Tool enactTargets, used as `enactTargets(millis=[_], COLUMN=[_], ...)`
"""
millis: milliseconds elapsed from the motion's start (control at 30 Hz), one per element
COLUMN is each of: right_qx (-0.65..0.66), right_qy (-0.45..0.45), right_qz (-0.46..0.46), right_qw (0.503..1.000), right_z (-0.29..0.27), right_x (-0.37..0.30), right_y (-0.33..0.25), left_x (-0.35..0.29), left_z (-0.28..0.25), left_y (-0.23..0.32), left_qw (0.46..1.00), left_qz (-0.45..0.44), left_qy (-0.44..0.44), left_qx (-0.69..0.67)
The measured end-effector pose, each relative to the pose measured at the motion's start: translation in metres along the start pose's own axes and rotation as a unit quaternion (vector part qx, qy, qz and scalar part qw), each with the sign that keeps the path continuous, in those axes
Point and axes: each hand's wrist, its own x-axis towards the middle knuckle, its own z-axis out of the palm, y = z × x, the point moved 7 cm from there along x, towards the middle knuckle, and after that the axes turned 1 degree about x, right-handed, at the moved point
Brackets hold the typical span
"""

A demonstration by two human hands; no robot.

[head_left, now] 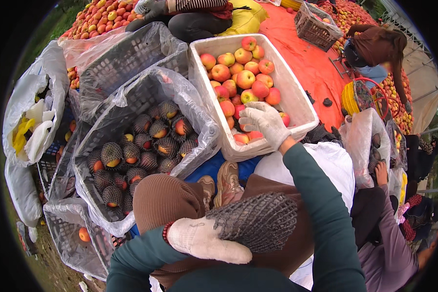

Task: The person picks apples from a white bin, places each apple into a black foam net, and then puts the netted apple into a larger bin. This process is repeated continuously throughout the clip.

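Note:
My left hand (202,238), in a whitish glove, lies over my lap. It grips a bundle of black foam fruit nets (258,221), its fingers hidden behind the mesh and its thumb along the near side. Over the near right part of a white plastic crate (301,117) is my right hand (265,121), gloved too. Its fingers are apart and slightly bent, close above the loose red-and-yellow apples (246,79), with no apple visibly in its grasp. To the left, a plastic-lined crate (85,173) holds many apples in black nets (136,152).
Lined crates (126,63) and a bag of packing scraps (34,121) stand at the left. A dark crate (316,29) rests on the orange sheet (301,63). One person (379,46) bends at the far right; another's hand (381,173) is by a clear bag. Someone sits beyond the crates.

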Motion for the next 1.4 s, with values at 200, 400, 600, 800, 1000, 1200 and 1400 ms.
enactTargets(millis=[200, 400, 600, 800, 1000, 1200, 1400], right_qx=[-0.501, -0.495, 0.103, 0.296, 0.095, -0.445, -0.152], right_qy=[0.06, 0.073, -0.009, -0.154, -0.154, -0.052, 0.109], right_qz=[-0.006, 0.087, 0.063, 0.0, -0.121, -0.281, -0.233], right_qw=[0.863, 0.861, 0.993, 0.943, 0.976, 0.849, 0.954], right_z=[-0.023, -0.004, -0.038, 0.013, 0.057, 0.097, 0.034], right_x=[0.144, 0.161, 0.12, -0.028, -0.152, -0.206, -0.225], right_y=[0.074, 0.093, 0.066, -0.042, -0.086, -0.107, -0.119], left_x=[0.009, 0.006, -0.001, -0.014, 0.001, -0.003, -0.014], left_z=[-0.017, -0.03, -0.046, -0.069, -0.032, 0.008, 0.027], left_y=[-0.008, -0.012, -0.001, 0.012, 0.026, -0.008, -0.008], left_qw=[0.994, 0.988, 0.945, 0.881, 0.899, 0.884, 0.827], left_qz=[0.104, 0.106, 0.011, 0.122, 0.218, 0.206, 0.218], left_qy=[0.018, 0.067, 0.259, 0.424, 0.31, 0.251, 0.202], left_qx=[-0.009, -0.095, -0.198, -0.172, -0.22, -0.337, -0.478])
